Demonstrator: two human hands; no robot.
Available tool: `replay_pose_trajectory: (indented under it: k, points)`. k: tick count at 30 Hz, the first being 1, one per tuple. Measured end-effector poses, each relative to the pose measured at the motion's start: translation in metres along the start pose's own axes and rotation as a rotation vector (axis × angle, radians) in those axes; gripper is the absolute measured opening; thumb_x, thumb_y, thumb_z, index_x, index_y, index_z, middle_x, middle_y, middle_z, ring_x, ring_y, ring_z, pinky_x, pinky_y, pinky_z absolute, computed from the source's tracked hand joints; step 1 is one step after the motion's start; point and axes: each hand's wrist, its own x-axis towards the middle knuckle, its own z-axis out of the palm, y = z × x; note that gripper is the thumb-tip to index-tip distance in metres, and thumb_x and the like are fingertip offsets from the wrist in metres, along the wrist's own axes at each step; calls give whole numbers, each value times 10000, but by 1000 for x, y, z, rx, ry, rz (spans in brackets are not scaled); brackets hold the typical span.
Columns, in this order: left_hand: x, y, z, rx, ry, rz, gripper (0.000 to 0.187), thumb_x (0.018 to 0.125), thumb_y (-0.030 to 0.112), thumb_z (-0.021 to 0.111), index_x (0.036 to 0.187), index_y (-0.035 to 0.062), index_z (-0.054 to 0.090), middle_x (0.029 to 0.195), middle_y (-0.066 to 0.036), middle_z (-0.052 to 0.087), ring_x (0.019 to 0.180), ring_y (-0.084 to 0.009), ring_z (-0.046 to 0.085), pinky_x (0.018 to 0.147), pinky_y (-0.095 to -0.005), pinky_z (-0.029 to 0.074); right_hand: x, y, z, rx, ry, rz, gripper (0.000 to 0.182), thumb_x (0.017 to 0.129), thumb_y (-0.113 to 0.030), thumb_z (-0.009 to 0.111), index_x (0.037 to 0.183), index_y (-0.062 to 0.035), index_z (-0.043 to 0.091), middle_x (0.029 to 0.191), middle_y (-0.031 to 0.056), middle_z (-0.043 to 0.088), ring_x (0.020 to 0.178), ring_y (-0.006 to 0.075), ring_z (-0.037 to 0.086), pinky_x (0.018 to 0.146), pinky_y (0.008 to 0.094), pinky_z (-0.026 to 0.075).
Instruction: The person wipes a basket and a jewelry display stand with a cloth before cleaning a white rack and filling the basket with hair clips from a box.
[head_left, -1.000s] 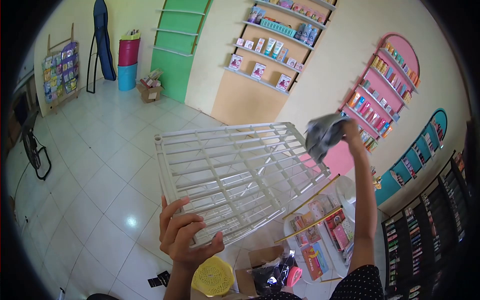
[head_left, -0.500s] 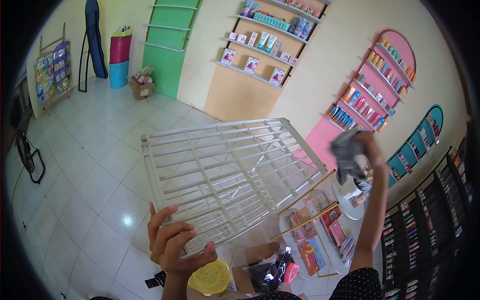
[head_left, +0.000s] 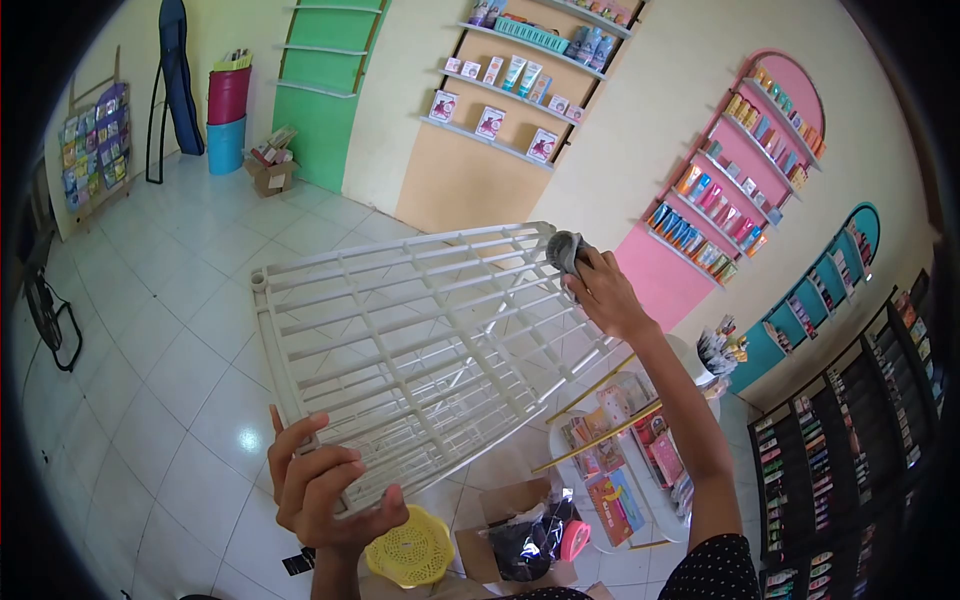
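Observation:
A white slatted rack [head_left: 400,330] stands tilted in front of me, with more barred tiers visible beneath its top. My left hand [head_left: 335,485] is wrapped around the rack's near left corner. At the far right corner, my right hand [head_left: 605,292] grips a bunched grey cloth [head_left: 566,252] and presses it against the frame. Part of the cloth is hidden under the fingers.
Below the rack are a yellow basket [head_left: 410,548] and an open cardboard box [head_left: 472,552] with a black plastic bag [head_left: 528,545]. To the right stands a tiered display stand [head_left: 640,535] with boxed goods. Stocked wall shelves [head_left: 490,95] line the back.
My right hand has swung left and down with the grey cloth, from the air beside the rack onto its far right corner. The left hand keeps its hold.

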Motion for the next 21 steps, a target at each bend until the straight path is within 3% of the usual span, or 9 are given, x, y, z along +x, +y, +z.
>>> replay_pose_trajectory:
  k: [1, 3, 5, 8, 10, 11, 13, 19, 21]
  points:
    - [2, 0, 0, 4, 1, 1, 242, 577, 271, 641, 662, 94, 499, 653, -33, 517, 876, -314, 531, 868, -578, 330, 2, -1, 2, -27, 14, 32, 278, 837, -271, 441, 897, -26, 556, 1050, 115, 480, 971, 277, 411, 826, 381, 349]
    - [6, 1, 0, 46, 28, 56, 283, 684, 324, 582, 668, 69, 460, 666, -55, 516, 862, -328, 532, 753, -440, 430, 6, 3, 5, 19, -10, -12, 267, 830, -273, 458, 892, -35, 561, 1030, 115, 483, 961, 265, 411, 820, 379, 339]
    - [5, -2, -2, 43, 22, 61, 283, 685, 322, 581, 667, 68, 459, 664, -57, 514, 863, -329, 532, 748, -437, 431, 6, 1, 6, 62, -28, -47, 256, 823, -274, 476, 888, -44, 566, 1010, 115, 486, 950, 253, 411, 814, 377, 330]
    - [5, -2, -2, 36, 28, 53, 283, 685, 320, 584, 665, 68, 458, 662, -59, 512, 859, -329, 532, 738, -430, 435, 3, 0, 12, 285, -25, 121, 241, 813, -278, 492, 835, -53, 575, 935, 105, 501, 931, 229, 425, 818, 376, 286]
    - [5, -1, 1, 36, 44, 44, 283, 683, 319, 586, 665, 68, 458, 661, -60, 513, 856, -327, 532, 734, -426, 436, 5, 8, 24, 642, 78, 212, 237, 811, -266, 488, 766, -48, 570, 821, 74, 515, 896, 208, 443, 812, 380, 259]
    - [5, 0, 1, 26, 27, 50, 283, 681, 319, 588, 664, 68, 460, 661, -59, 513, 851, -325, 533, 733, -424, 437, 5, 10, 17, 644, 78, 207, 237, 811, -266, 488, 766, -48, 570, 821, 74, 515, 896, 208, 443, 812, 380, 259]
    - [4, 1, 1, 21, -2, 64, 283, 680, 319, 589, 663, 67, 461, 660, -59, 513, 846, -323, 534, 731, -423, 437, 1, 10, 0, 90, 19, 63, 258, 814, -264, 474, 709, -48, 565, 736, 62, 516, 848, 201, 455, 798, 357, 250]
    - [6, 0, 4, 26, 41, 64, 279, 672, 311, 599, 660, 67, 465, 650, -56, 514, 834, -320, 535, 724, -420, 436, 15, 5, 17, 180, 61, 35, 281, 804, -260, 477, 650, -40, 559, 620, 64, 497, 728, 201, 472, 746, 332, 274]
    - [4, 1, 3, -13, 67, -10, 241, 588, 267, 644, 641, 92, 487, 634, -31, 515, 851, -298, 540, 869, -553, 340, 16, 2, 16, 223, 54, 31, 294, 804, -271, 482, 646, -38, 565, 581, 45, 499, 661, 181, 486, 701, 312, 307]
